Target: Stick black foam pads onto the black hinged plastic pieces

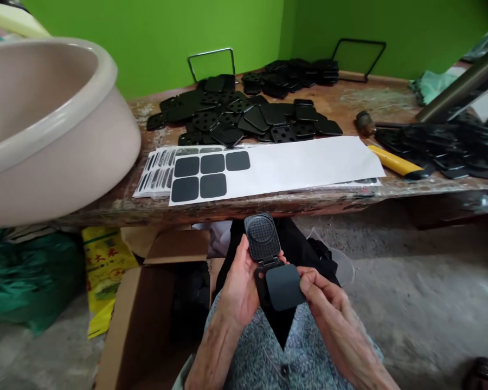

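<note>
My left hand (239, 290) is closed around a black hinged plastic piece (262, 238), which lies unfolded. Its upper half has a grid texture with a round pattern; the lower half is partly covered. Between thumb and fingertips, my right hand (324, 299) pinches the edge of a dark grey rounded-square sticker (285, 288). The sticker overlaps the lower half of the hinged piece; whether it touches cannot be made out. Just beyond my hands, a white backing sheet (305, 165) lies on the bench, with several matching stickers (212, 163) at its left end.
More sticker sheets (156, 176) are stacked beneath. Black plastic parts (264, 116) are heaped behind, with another pile (451, 146) to the right. A yellow-handled tool (394, 161) lies near it. A large beige basin (61, 130) stands left on the wooden bench (366, 103). Below is a cardboard box (124, 325).
</note>
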Tool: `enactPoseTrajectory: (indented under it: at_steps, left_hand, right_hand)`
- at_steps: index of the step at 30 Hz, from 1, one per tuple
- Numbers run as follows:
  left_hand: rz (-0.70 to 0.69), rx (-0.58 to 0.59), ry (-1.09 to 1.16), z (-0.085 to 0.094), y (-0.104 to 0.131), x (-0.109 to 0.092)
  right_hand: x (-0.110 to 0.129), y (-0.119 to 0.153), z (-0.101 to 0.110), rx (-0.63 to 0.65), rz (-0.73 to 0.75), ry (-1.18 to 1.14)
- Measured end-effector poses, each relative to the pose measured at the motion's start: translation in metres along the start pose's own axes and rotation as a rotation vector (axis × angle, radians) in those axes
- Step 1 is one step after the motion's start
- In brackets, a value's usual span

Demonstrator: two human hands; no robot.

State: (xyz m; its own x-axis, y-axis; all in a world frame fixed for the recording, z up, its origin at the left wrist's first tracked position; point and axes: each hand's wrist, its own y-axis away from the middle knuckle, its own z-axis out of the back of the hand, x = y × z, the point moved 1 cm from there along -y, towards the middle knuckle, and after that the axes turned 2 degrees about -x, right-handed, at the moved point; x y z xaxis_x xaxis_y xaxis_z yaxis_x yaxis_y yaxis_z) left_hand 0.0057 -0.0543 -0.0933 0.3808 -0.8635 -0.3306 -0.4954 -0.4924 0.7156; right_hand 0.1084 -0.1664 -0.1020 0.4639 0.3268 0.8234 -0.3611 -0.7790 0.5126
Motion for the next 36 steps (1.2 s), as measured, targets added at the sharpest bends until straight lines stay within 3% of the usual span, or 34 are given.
enactPoseTrajectory:
  at_steps: [10,36]
  left_hand:
    - [-0.001,0.024,0.057,0.005,0.003,0.004]
    - [-0.007,0.047,0.077,0.013,-0.003,0.008]
  right_hand:
    - [-0.004,0.001,-0.011,0.045,-0.020,0.000]
    - [-0.011,-0.002,-0.010,0.028,-0.010,0.034]
